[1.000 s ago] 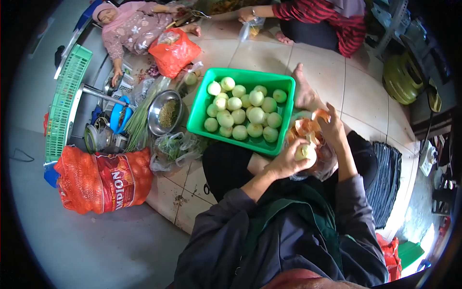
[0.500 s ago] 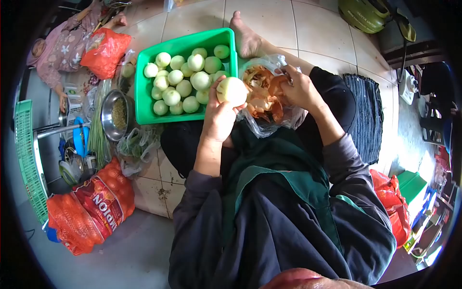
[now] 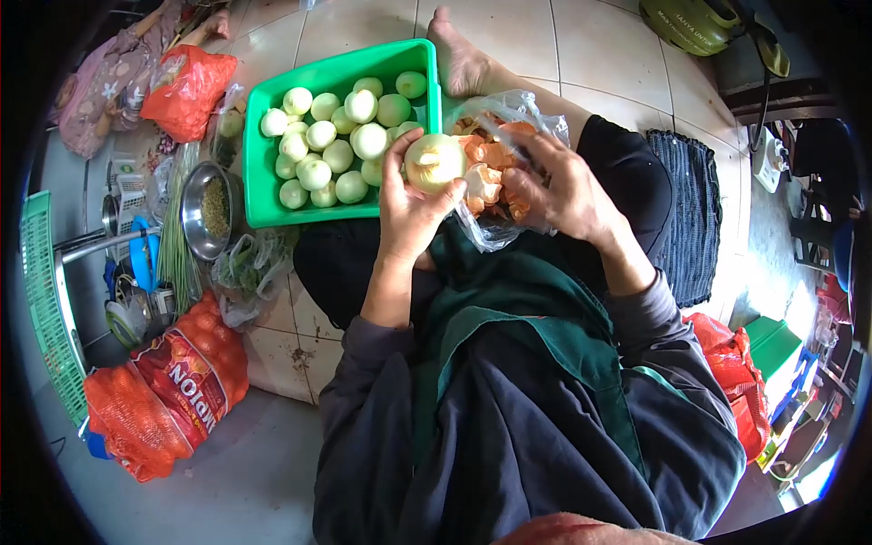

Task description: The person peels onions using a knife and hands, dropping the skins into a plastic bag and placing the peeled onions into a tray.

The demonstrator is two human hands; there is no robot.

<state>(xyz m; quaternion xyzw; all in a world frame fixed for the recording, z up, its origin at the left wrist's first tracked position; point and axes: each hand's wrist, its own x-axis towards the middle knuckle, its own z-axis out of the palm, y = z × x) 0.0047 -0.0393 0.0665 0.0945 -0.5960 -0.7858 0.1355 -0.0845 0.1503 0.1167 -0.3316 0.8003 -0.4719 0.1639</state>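
Note:
My left hand (image 3: 407,204) is closed around a pale peeled onion (image 3: 436,163), held over the corner of the green tub. Some dry, yellowish skin shows on the onion's top. Just right of it, my right hand (image 3: 568,195) hovers over a clear plastic bag (image 3: 495,238) of brown onion skins (image 3: 486,177). The thumb and fingers of that hand are apart and slightly blurred, with nothing visible between them. In front of my left hand stands the green tub (image 3: 259,186), holding many peeled onions (image 3: 370,141).
A full red mesh sack (image 3: 168,391) lies at lower left. Left of the tub are a metal bowl (image 3: 211,213), a bag of greens (image 3: 250,272) and an orange plastic bag (image 3: 188,91) beside another person (image 3: 118,82). A dark woven mat (image 3: 686,218) lies to the right.
My right hand has shifted from above the skins toward me, its fingers spreading apart. The onion in my left hand has turned, now showing its dry top. The whole view has shifted slightly.

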